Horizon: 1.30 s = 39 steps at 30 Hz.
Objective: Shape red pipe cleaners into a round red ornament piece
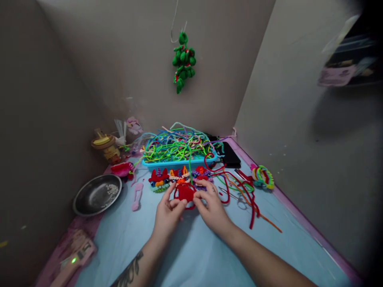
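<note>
Hands meet near the middle of the tabletop [185, 255], which is covered in pale blue with a pink border. The left hand [169, 211] pinches the lower left edge of a red fuzzy piece [184, 192] between thumb and forefinger, with the other fingers curled under. The right hand [212, 207] pinches the right side of the same piece, its fingertips bent over the top. The piece sits between the two hands, low over the tabletop; whether it rests on the surface cannot be told.

Just behind it stands a row of small fuzzy figures [158, 178] in red, orange and purple, some of them touching. Behind the row, toward the far edge, a blue tray [179, 163] holds a heap of coloured pipe cleaners [176, 144] that spill over its rim. A black case [229, 156] lies beside the tray, in the far right corner.

Loose red pipe cleaners [241, 187] sprawl to the right of the right hand, and a rainbow coil [262, 176] lies at the right edge. A metal bowl [97, 195] sits at the left edge, with a yellow-lidded jar [104, 145] behind it in the far left corner. A pink clip [137, 197] lies between the bowl and the left hand. A pink device [74, 259] with a green light lies at the near left corner. On the wall above hangs a green fuzzy figure [183, 59].
</note>
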### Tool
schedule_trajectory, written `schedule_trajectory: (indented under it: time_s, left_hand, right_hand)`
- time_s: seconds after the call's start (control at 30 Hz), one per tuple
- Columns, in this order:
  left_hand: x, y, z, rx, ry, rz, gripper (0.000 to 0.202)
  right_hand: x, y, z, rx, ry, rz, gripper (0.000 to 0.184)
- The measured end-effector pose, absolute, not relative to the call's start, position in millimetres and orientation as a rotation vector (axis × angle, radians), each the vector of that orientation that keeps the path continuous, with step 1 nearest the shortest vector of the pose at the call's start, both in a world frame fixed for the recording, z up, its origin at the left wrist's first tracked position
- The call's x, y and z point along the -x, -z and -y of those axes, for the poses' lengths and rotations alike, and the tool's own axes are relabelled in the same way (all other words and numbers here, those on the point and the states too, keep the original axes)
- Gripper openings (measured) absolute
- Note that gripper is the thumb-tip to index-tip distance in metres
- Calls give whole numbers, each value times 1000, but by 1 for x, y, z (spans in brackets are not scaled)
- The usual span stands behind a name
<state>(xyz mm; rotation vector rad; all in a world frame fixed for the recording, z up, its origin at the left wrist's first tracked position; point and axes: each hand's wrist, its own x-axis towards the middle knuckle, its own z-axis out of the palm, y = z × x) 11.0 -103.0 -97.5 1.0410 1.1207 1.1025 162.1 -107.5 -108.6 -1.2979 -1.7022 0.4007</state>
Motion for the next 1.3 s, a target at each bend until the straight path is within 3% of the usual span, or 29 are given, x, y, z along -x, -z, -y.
schedule_trajectory:
  time_s: [0.87, 1.13, 1.3]
  left_hand:
    - [-8, 92, 102, -1063, -1242, -1233, 68]
    - [8, 87, 96, -1208, -1513, -1387, 60]
    - [13, 86, 92, -1157, -1523, -1387, 59]
  right_hand:
    - [-166, 107, 109, 1257, -216, 1770, 9]
    - [-191, 101, 105, 1280, -16, 1926, 24]
    - [-194, 103, 102, 1463, 36, 2048, 10]
